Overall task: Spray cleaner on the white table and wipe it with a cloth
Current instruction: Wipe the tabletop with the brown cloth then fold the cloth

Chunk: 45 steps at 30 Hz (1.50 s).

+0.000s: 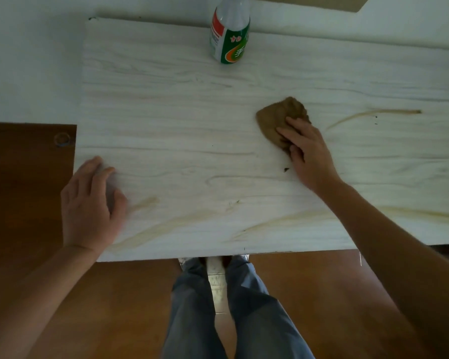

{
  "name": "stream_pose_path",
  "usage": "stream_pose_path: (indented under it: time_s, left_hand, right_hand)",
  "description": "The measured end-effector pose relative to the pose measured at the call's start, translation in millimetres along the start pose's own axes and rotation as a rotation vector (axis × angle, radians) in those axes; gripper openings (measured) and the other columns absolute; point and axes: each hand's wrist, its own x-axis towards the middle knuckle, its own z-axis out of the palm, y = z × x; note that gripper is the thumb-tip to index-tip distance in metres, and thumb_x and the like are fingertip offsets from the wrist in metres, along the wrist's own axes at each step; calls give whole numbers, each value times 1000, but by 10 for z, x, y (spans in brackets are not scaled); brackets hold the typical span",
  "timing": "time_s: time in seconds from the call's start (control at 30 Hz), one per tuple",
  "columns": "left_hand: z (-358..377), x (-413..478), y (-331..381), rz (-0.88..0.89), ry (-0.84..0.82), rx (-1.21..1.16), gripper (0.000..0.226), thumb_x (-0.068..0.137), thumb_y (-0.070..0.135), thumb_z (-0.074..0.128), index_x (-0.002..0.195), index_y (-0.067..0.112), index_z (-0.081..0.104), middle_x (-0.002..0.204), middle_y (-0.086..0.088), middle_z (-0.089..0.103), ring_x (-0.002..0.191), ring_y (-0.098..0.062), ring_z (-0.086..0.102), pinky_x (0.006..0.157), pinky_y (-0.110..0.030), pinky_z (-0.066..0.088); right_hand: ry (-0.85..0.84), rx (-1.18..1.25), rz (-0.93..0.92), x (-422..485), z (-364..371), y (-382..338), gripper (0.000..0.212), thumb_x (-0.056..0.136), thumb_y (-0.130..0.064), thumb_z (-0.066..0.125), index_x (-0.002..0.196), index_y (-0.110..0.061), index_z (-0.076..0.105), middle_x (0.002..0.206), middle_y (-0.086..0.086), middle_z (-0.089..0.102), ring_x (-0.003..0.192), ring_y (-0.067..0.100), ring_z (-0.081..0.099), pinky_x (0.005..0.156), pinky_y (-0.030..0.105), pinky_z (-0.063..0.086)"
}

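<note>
1. While the right hand [307, 151] reaches out over the middle-right of the white tabletop [179, 120], it lies palm down on a crumpled brown cloth [278, 115]. The forearm runs back to the lower right corner of the view.
2. Its fingers [287, 133] are spread and nearly straight, laid across the near part of the cloth and pressing it to the surface. The thumb lies along the cloth's near edge.
3. The cloth is bunched into a rough wedge, and its far half pokes out beyond the fingertips. It sits flat on the tabletop, well apart from the bottle.
4. Over to the left hand [91, 203]: it is palm down at the tabletop's left edge, with the wrist over the near-left corner. The fingers [103, 174] are relaxed, slightly bent and holding nothing. The hand is blurred, so finer detail is lost.
5. The spray bottle [230, 37] stands upright at the far edge, its green, red and white label facing us and its top cut off by the frame. Both hands are well clear of it.
6. Brown marks show on the surface. One thin streak [373, 114] runs to the right of the cloth, and wider smears [145, 234] lie along the near edge between the two arms. A dark speck [286, 169] lies just beside the right thumb.
7. Below the tabletop's near edge, legs in blue jeans [192, 307] stand on a brown wooden floor [322, 294].
</note>
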Motion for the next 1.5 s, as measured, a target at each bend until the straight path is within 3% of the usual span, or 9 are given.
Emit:
stream_pose_path:
  time_s: [0.17,0.33,0.43,0.63,1.0,1.13,1.33,1.5]
  left_hand:
    - [18,-1,-20,37,56,-32,50,95,27,43,137,2,52,154,-19,44,149,-34,35,117,-48,29]
    - [14,2,-41,47,47,-32,50,95,28,44,137,2,52,154,-18,44,149,-34,34,117,-51,30]
    - [26,1,-51,50,59,-34,48,95,26,47,137,4,53,154,-17,44,149,-34,35,117,-50,31]
    - [55,3,-88,23,41,-21,48,95,28,49,138,6,54,156,-14,44,149,-31,35,120,-46,28]
    - [43,-4,-117,62,23,7,48,100,31,43,140,8,52,158,-15,42,151,-31,34,122,-46,30]
    - [61,3,-138,94,48,17,45,101,30,44,138,6,54,156,-17,44,150,-32,36,123,-44,29]
    - [69,10,-146,90,30,11,45,104,31,40,140,7,53,158,-15,42,153,-28,33,125,-43,29]
    - [97,-3,-161,97,55,14,43,102,27,45,138,7,54,158,-15,43,153,-28,33,124,-45,31]
  right_hand:
    - [92,92,225,-759,220,-319,54,88,5,50,136,-17,60,151,7,46,140,28,36,116,52,32]
    - [143,217,469,-1037,559,-1136,55,94,-1,44,145,-21,48,160,-2,30,151,20,15,121,55,21]
    - [138,258,508,-911,772,-1637,56,96,-3,44,149,-22,43,163,-3,22,152,17,6,123,52,15]
    - [19,158,325,-465,1011,-2109,57,98,-13,43,154,-24,32,166,0,12,153,19,-2,125,41,-2]
    - [-14,-26,145,1041,846,-1743,56,98,-22,45,153,-25,35,164,1,21,151,23,13,123,44,12]
    - [-18,-18,114,1242,932,-1886,53,98,-19,44,151,-25,40,164,2,23,151,23,14,121,39,9]
    - [-197,-77,-391,1293,966,-1839,49,97,-17,44,145,-23,49,158,2,36,146,25,28,120,40,21]
    - [-179,-164,-322,1993,969,-1801,55,94,-24,43,149,-17,43,158,11,34,145,34,30,120,47,24]
